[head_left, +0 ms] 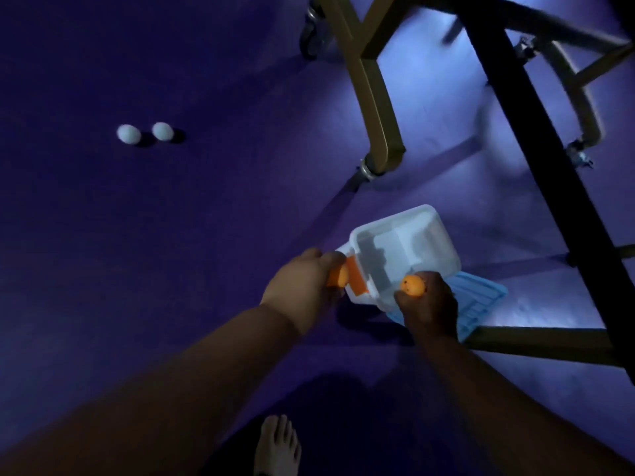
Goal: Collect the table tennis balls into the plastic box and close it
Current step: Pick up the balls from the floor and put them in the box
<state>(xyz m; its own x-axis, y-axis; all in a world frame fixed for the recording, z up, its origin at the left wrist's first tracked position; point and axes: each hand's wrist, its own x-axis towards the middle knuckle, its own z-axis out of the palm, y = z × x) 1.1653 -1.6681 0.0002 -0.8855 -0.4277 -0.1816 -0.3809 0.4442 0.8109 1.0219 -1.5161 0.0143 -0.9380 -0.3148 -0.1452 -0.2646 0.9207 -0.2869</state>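
Head view, looking down at a dim purple floor (171,252). Clear plastic box (405,255) sits on the floor, open, tilted a bit toward the camera, no balls visible inside. Orange latch (359,278) on its near-left side. Blue lid (477,305) lies flat on the floor just behind/right of the box, partly under it.

Left hand (302,286) is at the box's left side, fingers curled around an orange ball (338,278) right against the latch; ball mostly hidden by the hand and latch. Right hand (429,305) is at the box's near-right corner, closed around a second orange ball (414,285), which pokes out above the fingers at the rim, not yet in the box.

Two white balls (144,133) lie side by side on the floor, far left, well apart from the box, nearly touching each other.

Metal frame legs with castor wheels (371,97) stand beyond the box; a dark bar (549,201) runs diagonally on the right. Bare foot (276,444) at the bottom edge.
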